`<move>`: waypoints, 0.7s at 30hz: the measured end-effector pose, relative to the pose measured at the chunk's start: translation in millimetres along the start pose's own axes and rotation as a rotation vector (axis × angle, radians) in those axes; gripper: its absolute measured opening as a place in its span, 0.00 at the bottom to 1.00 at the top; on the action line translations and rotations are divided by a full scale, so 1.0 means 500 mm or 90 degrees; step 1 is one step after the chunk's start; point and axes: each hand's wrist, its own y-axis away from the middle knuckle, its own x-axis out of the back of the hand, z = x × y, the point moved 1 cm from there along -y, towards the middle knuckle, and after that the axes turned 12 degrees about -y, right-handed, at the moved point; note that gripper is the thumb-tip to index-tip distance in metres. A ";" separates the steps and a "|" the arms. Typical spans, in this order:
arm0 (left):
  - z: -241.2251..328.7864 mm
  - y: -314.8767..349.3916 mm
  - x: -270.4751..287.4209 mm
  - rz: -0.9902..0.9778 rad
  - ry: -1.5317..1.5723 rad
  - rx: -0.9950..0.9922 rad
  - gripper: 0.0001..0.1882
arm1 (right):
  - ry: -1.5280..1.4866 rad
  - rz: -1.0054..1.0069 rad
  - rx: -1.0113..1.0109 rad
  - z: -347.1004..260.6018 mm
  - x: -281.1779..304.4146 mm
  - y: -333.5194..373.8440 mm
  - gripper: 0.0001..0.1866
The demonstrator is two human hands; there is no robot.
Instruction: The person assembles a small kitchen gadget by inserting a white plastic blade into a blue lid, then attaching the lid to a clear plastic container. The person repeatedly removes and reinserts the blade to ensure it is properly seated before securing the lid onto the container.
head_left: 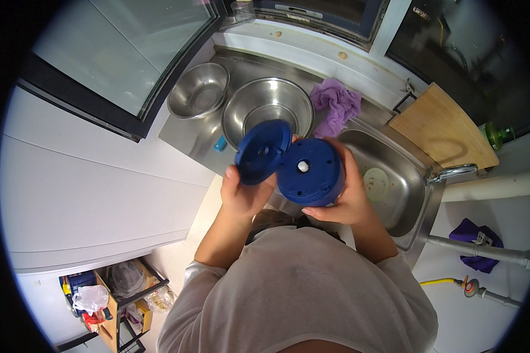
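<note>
A round, dark blue flip-top bottle (314, 170) is held up over the counter's front edge, its top facing me. White stuff shows at the small hole in the middle of the top. My right hand (353, 191) wraps round its right side. The hinged lid (259, 154) stands swung back to the left, and my left hand (244, 191) grips it with the thumb on its rim. The bottle's lower body is hidden under the top and my right hand. Just beyond the lid sits a large steel bowl (297, 97), partly covered by it.
A smaller steel bowl (199, 88) and a purple cloth (337, 103) lie on the steel counter. To the right is the sink (403, 212) with a pale round piece (376, 183) in it, a faucet (456, 170) and a leaning wooden board (441, 126). An open window (123, 47) juts in at left.
</note>
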 end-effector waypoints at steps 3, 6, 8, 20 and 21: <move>0.016 -0.002 -0.003 -0.026 -0.236 -0.046 0.53 | 0.086 -0.004 0.032 -0.005 -0.008 -0.002 0.52; 0.040 -0.001 -0.015 -0.052 -0.516 -0.158 0.52 | 0.125 -0.003 0.042 -0.012 -0.013 -0.005 0.52; 0.048 -0.001 -0.018 -0.082 -0.633 -0.223 0.50 | 0.104 -0.006 0.039 -0.016 -0.017 -0.007 0.51; 0.090 -0.010 -0.062 -0.127 -0.808 -0.262 0.47 | -0.119 -0.019 0.033 0.017 -0.017 0.002 0.59; 0.088 -0.012 -0.061 -0.131 -0.801 -0.252 0.47 | -0.125 -0.019 0.032 0.016 -0.018 0.002 0.60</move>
